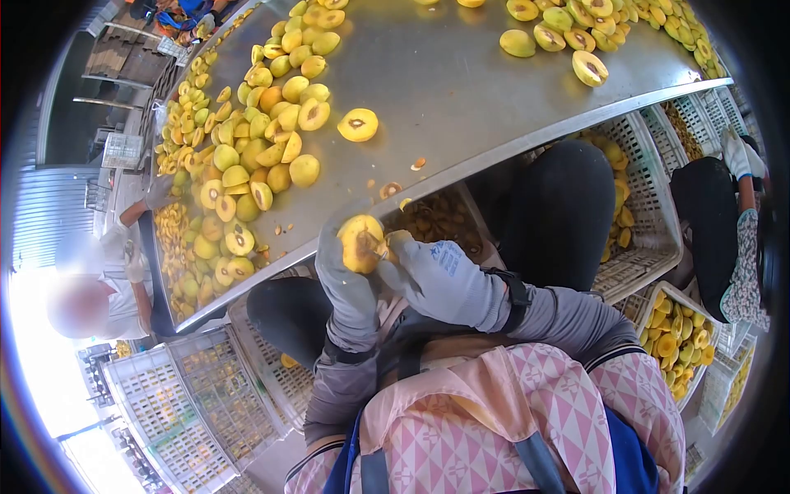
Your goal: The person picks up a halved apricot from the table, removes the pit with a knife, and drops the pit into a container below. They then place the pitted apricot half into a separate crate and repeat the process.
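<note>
Item: fruit half [362,243], probably light, soft, slippery, best cupped by the skin; left hand [347,280] clamps it, right hand [436,276] touches, grip unclear.

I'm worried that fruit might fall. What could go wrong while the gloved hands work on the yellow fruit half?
1. The yellow round fruit half sits only in the grey-gloved left hand, above white slatted plastic crates; it might slip and drop.
2. The grey-gloved right hand presses close against it, so a slip could hurt fingers.
3. Some small fruit bits near the shiny metal table edge may fall off.
</note>
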### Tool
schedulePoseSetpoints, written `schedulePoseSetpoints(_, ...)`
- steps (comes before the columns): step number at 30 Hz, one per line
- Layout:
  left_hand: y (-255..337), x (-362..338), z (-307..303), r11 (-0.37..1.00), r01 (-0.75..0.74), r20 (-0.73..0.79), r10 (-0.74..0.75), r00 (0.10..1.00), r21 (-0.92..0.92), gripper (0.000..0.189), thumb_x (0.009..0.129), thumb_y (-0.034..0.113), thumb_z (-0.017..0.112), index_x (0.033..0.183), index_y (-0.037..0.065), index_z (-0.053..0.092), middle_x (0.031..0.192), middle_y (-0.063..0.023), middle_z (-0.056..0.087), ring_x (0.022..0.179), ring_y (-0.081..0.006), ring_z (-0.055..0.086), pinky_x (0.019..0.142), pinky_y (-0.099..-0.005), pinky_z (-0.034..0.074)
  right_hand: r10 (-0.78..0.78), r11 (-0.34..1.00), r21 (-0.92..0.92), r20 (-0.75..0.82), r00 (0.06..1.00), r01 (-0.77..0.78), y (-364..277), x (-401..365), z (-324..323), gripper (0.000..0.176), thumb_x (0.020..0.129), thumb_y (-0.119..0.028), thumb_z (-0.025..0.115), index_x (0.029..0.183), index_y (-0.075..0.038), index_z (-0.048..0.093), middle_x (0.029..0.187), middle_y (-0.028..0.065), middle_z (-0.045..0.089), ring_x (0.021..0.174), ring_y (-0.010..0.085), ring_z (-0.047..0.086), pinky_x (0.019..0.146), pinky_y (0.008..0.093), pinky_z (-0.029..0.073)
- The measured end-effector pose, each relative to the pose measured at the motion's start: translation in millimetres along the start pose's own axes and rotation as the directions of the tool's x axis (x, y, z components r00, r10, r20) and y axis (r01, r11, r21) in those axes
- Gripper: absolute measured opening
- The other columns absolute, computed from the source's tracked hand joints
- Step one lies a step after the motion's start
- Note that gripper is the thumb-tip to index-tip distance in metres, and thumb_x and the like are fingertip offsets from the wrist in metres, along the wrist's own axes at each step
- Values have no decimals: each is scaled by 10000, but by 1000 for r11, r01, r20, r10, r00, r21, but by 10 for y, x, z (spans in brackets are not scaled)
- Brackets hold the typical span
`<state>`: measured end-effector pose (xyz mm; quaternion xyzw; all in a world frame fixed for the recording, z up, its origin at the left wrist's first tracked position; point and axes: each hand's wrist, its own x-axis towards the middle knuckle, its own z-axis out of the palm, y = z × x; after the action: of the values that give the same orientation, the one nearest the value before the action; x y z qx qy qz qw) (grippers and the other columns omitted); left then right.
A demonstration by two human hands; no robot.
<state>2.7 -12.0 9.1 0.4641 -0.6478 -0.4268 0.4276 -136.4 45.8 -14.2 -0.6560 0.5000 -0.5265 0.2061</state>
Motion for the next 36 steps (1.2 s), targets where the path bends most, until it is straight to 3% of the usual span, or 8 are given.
schedulePoseSetpoints(13, -457, 20, -160, 975, -92, -90, 112, 990, 205, 256, 920, 135, 580, 1120, -25, 574, 957, -127, 660, 839, -263, 647, 748, -342, 533, -107, 994, -16, 86, 991, 109, 36, -38, -9, 173, 919, -172, 598, 958, -7, 566, 713, 136, 618, 615, 335, 622, 540, 412, 480)
schedulePoseSetpoints(14, -459, 17, -158, 923, -189, -106, 237, 966, 336, 254, 920, 123, 585, 1127, -24, 573, 963, -123, 660, 843, -260, 646, 748, -339, 533, -144, 988, -43, 99, 985, 149, 48, -33, -13, 176, 920, -176, 597, 960, -8, 568, 719, 135, 618, 618, 334, 622, 547, 413, 483)
schedulePoseSetpoints(16, -455, -17, -135, 298, -455, 147, 682, 717, 839, 248, 937, 115, 572, 1141, -25, 574, 988, -114, 659, 866, -233, 648, 746, -324, 532, -246, 962, -84, 139, 959, 259, 103, -40, 17, 180, 925, -188, 594, 959, -12, 573, 735, 134, 616, 630, 330, 623, 564, 414, 490)
schedulePoseSetpoints(19, -393, -24, -65, 904, -221, -56, 258, 964, 367, 251, 972, 158, 543, 1105, -43, 615, 947, -101, 675, 833, -187, 647, 727, -297, 529, -75, 984, 176, 231, 970, 34, 108, 15, -48, 200, 927, -214, 590, 962, -17, 580, 773, 132, 607, 662, 321, 624, 593, 412, 494)
schedulePoseSetpoints(22, -119, 48, -9, 955, 131, 1, -135, 991, -267, 304, 993, 219, 533, 1029, -58, 656, 886, -92, 689, 788, -148, 643, 701, -272, 523, 81, 996, 17, 138, 987, -85, 87, -58, -57, 211, 920, -220, 588, 992, -21, 583, 766, 128, 609, 659, 313, 626, 585, 416, 487)
schedulePoseSetpoints(28, -56, 58, 110, 998, 60, -107, -57, 993, 26, 293, 966, 217, 569, 957, -61, 660, 866, -79, 695, 750, -135, 639, 649, -269, 514, -10, 995, -93, 88, 996, 19, 119, -54, -64, 238, 921, -226, 569, 1055, -29, 572, 679, 132, 623, 588, 312, 624, 541, 437, 474)
schedulePoseSetpoints(31, -48, 80, 67, 894, 264, 6, -280, 960, -362, 251, 913, 139, 617, 1066, -60, 628, 865, -101, 693, 736, -183, 647, 643, -299, 520, 27, 996, -88, 155, 987, -13, 91, -19, -130, 260, 936, -269, 573, 1020, -25, 605, 726, 142, 647, 617, 325, 636, 559, 429, 483)
schedulePoseSetpoints(36, -344, 28, -48, 983, -77, 70, 66, 995, 169, 385, 805, 43, 686, 1155, -40, 549, 840, -154, 675, 729, -282, 659, 636, -358, 525, 319, 756, 407, 455, 831, -513, 56, 30, -134, 346, 938, -376, 596, 931, -35, 652, 780, 160, 668, 674, 354, 650, 611, 414, 498)
